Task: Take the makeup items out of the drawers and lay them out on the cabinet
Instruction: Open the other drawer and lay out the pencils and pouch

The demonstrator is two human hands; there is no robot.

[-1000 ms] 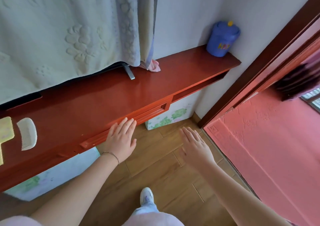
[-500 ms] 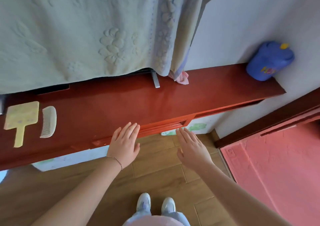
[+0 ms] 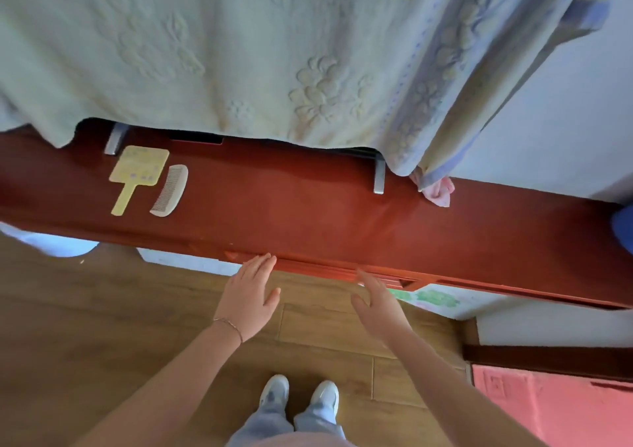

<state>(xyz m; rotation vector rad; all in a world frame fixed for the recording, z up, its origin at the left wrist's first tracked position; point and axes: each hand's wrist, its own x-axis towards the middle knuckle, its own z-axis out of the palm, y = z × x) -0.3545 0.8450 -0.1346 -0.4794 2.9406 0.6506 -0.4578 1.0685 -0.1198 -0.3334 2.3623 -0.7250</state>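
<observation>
Red lacquered drawer front (image 3: 329,268) is running sideways just past both flat, empty hands; left hand (image 3: 248,301) fingertips are touching it, right hand (image 3: 375,304) nearing.

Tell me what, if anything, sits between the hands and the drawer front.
Nothing visible. The left hand and the right hand reach with straight fingers right up to the drawer front, floor below them; the mirror and comb lie off to the left.

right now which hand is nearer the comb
Left. The left hand is at the cabinet's front edge, below and right of the comb; the right hand is farther right.
</observation>
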